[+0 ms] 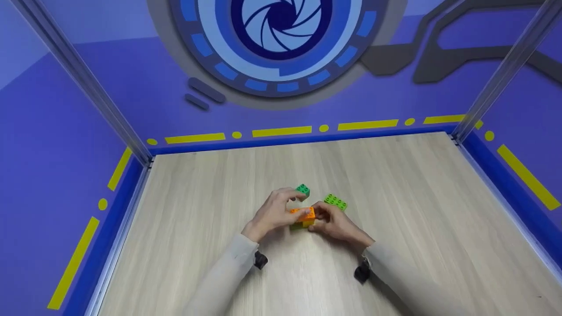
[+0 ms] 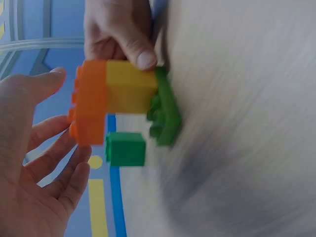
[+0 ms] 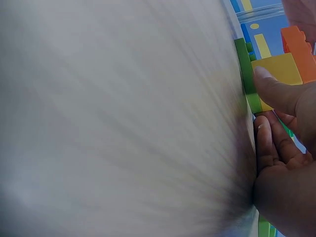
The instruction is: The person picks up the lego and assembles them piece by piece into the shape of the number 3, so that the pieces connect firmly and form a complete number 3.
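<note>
A small stack stands on the table: a green plate [image 2: 170, 116] at the bottom, a yellow brick [image 2: 129, 86] on its one end, and an orange brick [image 2: 94, 106] on top that overhangs the plate. My right hand [image 1: 337, 224] pinches the yellow brick's end from the right, the thumb on its near face. Around the orange brick, my left hand [image 1: 275, 210] is spread with relaxed fingers; in the left wrist view its thumb is off the studs, and whether a fingertip touches the brick is unclear. Just beyond the left fingers sits a dark green brick [image 1: 303, 189].
A lime green brick [image 1: 336, 202] lies behind my right hand. The wooden table [image 1: 197, 193] is bounded by a blue printed back wall [image 1: 281, 114] and side walls with metal corner posts.
</note>
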A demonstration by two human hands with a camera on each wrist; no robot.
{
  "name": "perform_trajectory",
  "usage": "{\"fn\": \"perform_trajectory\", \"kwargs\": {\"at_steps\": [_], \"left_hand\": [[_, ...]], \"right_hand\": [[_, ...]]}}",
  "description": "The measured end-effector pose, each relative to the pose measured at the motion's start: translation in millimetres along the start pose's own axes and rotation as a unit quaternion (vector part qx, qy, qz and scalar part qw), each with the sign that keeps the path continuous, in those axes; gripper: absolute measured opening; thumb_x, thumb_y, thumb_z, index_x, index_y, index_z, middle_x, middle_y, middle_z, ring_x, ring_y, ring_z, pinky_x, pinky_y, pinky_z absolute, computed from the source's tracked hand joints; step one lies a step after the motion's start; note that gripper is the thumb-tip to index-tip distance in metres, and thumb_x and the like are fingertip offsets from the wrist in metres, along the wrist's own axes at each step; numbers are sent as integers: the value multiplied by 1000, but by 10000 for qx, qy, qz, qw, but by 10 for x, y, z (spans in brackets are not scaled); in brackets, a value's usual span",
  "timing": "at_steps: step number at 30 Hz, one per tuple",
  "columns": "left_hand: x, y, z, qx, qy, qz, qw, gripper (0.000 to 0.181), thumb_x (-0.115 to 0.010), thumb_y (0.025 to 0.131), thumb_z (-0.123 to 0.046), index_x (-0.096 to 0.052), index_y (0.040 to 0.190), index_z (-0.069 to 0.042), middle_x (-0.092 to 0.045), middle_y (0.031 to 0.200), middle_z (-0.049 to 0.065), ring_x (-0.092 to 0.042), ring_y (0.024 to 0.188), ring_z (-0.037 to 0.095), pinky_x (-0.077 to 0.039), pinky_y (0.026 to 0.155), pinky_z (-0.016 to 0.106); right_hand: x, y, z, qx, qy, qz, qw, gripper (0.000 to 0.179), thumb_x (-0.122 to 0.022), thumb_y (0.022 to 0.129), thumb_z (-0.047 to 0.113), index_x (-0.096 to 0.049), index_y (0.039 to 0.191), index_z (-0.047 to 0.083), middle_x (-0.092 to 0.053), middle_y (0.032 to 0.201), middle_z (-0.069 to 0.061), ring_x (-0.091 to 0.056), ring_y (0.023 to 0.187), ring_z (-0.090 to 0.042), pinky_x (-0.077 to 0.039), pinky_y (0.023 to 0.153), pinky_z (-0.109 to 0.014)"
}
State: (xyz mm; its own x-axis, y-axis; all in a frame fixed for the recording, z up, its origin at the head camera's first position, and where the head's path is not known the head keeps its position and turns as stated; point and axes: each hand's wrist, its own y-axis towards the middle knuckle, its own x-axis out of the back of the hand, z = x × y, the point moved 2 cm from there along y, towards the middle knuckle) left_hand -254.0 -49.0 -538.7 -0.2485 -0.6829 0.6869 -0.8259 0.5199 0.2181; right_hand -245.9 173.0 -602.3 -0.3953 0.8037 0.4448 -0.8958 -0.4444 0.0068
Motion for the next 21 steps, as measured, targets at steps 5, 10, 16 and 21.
{"fn": "perform_trajectory", "kwargs": {"at_steps": [5,10,16,21], "left_hand": [[131,89,66,100,-187,-258,9994,45,-75,101,-36,-73,134,-4,-74,131,13,-66,121,37,-55,104,50],[174,154,170,280,-223,-421,9985,46,-76,101,-36,-70,138,-9,-71,137,10,-66,126,34,-55,107,46],[106,208,312,527,-408,-463,9967,51,-78,99,-35,-67,142,-10,-70,140,11,-65,127,35,-54,108,47],[26,232,410,839,-555,-424,9940,55,-80,98,-35,-65,145,-11,-68,143,9,-64,130,34,-54,111,47]], "right_hand": [[8,4,3,-159,2,-11,9999,35,-88,89,16,-71,120,15,-71,116,-2,-64,104,-20,-52,92,-30],[5,10,-10,-93,64,-6,9999,36,-88,89,16,-71,120,13,-72,117,-4,-65,107,-22,-53,94,-34],[0,1,-21,-73,131,38,9999,36,-88,89,17,-70,120,12,-73,118,-5,-66,107,-23,-53,96,-35],[-6,-2,-16,-24,162,30,9999,36,-89,88,15,-70,120,13,-73,117,-5,-66,106,-22,-53,94,-32]]}}
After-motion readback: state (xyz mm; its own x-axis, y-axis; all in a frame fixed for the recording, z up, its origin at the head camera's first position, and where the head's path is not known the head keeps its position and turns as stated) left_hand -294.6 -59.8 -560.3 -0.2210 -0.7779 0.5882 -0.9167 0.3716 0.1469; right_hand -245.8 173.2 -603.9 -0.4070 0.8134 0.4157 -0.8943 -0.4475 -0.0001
